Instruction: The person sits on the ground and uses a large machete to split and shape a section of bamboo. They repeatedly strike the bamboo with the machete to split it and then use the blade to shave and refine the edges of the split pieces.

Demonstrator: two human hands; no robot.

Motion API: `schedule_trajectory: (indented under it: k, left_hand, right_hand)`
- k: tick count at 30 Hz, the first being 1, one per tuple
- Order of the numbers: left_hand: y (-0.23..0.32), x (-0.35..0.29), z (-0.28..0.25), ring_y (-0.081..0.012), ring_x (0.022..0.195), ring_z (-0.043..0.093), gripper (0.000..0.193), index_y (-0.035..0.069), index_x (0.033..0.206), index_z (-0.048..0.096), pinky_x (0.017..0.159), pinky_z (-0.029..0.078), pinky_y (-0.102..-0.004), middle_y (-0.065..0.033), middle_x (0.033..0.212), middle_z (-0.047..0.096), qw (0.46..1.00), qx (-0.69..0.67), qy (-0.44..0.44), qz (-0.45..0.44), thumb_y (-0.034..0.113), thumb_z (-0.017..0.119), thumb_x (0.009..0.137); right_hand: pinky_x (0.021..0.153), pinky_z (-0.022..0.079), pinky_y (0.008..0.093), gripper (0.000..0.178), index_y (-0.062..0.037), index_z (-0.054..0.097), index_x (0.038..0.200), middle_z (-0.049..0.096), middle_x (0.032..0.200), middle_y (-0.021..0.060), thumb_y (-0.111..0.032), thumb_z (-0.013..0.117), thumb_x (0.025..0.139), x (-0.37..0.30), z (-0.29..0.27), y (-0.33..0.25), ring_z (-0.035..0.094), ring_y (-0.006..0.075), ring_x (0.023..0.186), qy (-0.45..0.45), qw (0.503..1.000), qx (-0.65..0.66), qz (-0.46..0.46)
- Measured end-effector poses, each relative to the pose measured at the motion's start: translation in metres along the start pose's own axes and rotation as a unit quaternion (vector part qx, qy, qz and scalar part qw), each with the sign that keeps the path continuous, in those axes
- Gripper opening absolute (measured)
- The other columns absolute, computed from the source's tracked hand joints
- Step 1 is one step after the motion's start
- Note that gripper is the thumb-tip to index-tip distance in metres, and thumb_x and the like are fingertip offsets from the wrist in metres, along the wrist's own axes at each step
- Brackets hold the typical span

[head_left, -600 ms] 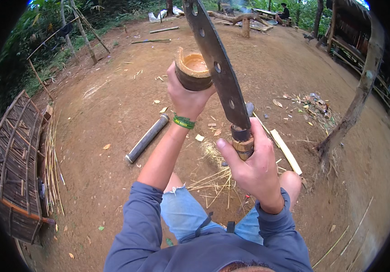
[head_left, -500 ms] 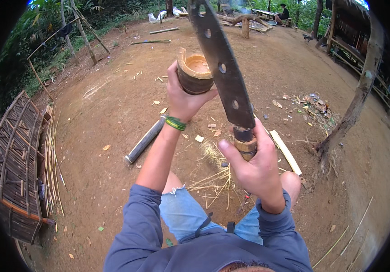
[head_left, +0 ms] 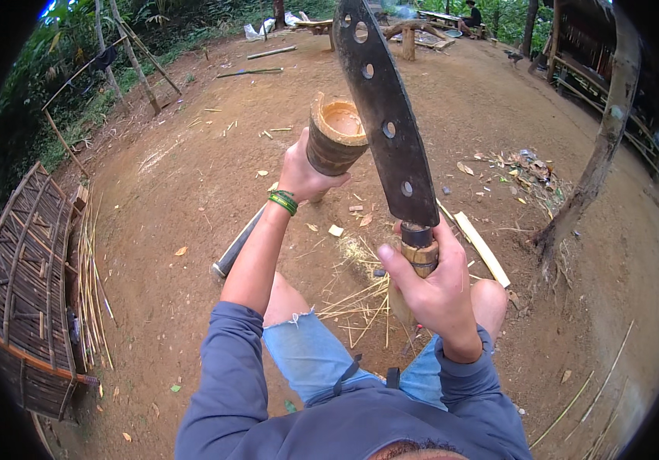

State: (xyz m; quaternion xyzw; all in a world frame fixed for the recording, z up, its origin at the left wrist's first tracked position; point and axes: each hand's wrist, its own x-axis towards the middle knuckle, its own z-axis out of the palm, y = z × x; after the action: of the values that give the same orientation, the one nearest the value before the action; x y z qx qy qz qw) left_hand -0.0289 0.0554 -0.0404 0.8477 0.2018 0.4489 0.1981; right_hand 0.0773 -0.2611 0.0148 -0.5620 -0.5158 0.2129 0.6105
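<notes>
Your left hand [head_left: 306, 170] grips a roughly upright bamboo cup [head_left: 334, 156] just left of the long knife blade [head_left: 392, 159], which rises leaning leftward from the handle [head_left: 420, 258] closed in your right hand [head_left: 440, 290].

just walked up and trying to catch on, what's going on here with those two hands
A person holds a hollow, cup-shaped piece of bamboo in the left hand, open end up. The right hand grips a broad, dark knife by its wooden handle, blade pointing up. The blade runs close by the cup's rim in this view; whether they touch is hard to tell. On the dirt ground between the knees lie thin, pale strips.
</notes>
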Motion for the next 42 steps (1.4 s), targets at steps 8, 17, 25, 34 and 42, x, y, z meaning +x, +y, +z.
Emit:
schedule_trajectory:
  k: [8, 17, 25, 34, 42]
  left_hand:
    - [0.007, -0.005, 0.003, -0.0324, 0.103, 0.071, 0.08, 0.004, 0.121, 0.053, 0.091, 0.056, -0.0428, -0.0171, 0.11, 0.071, 1.0, 0.024, 0.019, -0.004, 0.031, 0.094, 0.058]
    - [0.009, 0.0, 0.007, -0.0324, 0.1, 0.072, 0.077, 0.003, 0.119, 0.054, 0.089, 0.057, -0.0423, -0.0162, 0.107, 0.072, 0.999, 0.006, 0.029, -0.012, 0.03, 0.093, 0.059]
    - [0.002, 0.004, -0.001, -0.033, 0.1, 0.073, 0.078, 0.002, 0.118, 0.054, 0.088, 0.057, -0.0417, -0.0167, 0.106, 0.073, 1.0, 0.001, 0.022, 0.009, 0.032, 0.093, 0.057]
    - [0.003, 0.019, 0.01, -0.0332, 0.102, 0.071, 0.085, 0.005, 0.124, 0.054, 0.09, 0.056, -0.0434, -0.017, 0.11, 0.072, 0.999, 0.025, 0.038, 0.006, 0.035, 0.094, 0.055]
    - [0.026, 0.035, 0.037, -0.0337, 0.103, 0.071, 0.088, 0.008, 0.128, 0.054, 0.091, 0.056, -0.0437, -0.0159, 0.111, 0.072, 0.998, 0.047, 0.033, 0.026, 0.033, 0.094, 0.053]
  right_hand:
    - [0.055, 0.047, 0.0278, 0.036, 0.0023, 0.055, 0.113, 0.063, 0.076, 0.0049, -0.013, 0.078, 0.088, -0.012, 0.002, -0.01, 0.061, 0.0077, 0.067, 0.105, 0.987, 0.022, -0.123]
    - [0.058, 0.049, 0.0337, 0.036, 0.0045, 0.055, 0.11, 0.069, 0.081, 0.0161, -0.017, 0.075, 0.09, 0.024, 0.009, 0.019, 0.065, 0.0179, 0.066, 0.027, 0.996, -0.062, -0.052]
    - [0.07, 0.052, 0.0385, 0.037, 0.0044, 0.056, 0.112, 0.069, 0.085, 0.0169, -0.014, 0.076, 0.087, 0.033, -0.007, 0.018, 0.069, 0.0263, 0.075, -0.004, 0.989, -0.119, -0.093]
    - [0.056, 0.048, 0.0277, 0.033, -0.0028, 0.058, 0.109, 0.063, 0.078, 0.0023, -0.014, 0.079, 0.087, 0.069, -0.046, 0.031, 0.059, 0.0086, 0.062, -0.164, 0.984, 0.064, 0.012]
    - [0.054, 0.048, 0.0262, 0.034, -0.005, 0.057, 0.111, 0.058, 0.074, -0.0008, -0.017, 0.08, 0.088, 0.085, -0.087, 0.058, 0.057, 0.0081, 0.061, -0.214, 0.959, 0.181, 0.048]
